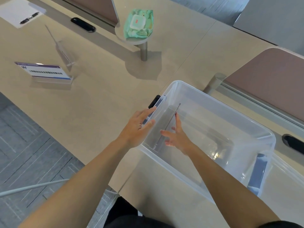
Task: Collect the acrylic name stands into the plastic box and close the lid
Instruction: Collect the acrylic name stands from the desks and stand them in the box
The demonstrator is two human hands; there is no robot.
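Head view: the only camera, looking down over a desk.
Box: the clear plastic box sits open at the right of the desk; I cannot make out its lid for certain.
Left hand: the left hand lies with straight fingers against the box's near end wall, steadying it and gripping nothing.
Right hand: the right hand is inside the box, fingers spread wide, its forefinger touching the stand there without curling round it.
Stand in box: one clear stand stands on edge along the left wall.
Stands left: a stand with a printed card and a bare stand wait close together, well apart from the box.
Other things: a pack of wipes and a pen on paper.
Step in hand: seating the first stand, as I judge it.
Doing it well: press it flat to the wall so it does not tip, and keep the box braced, leaving room for the other two.
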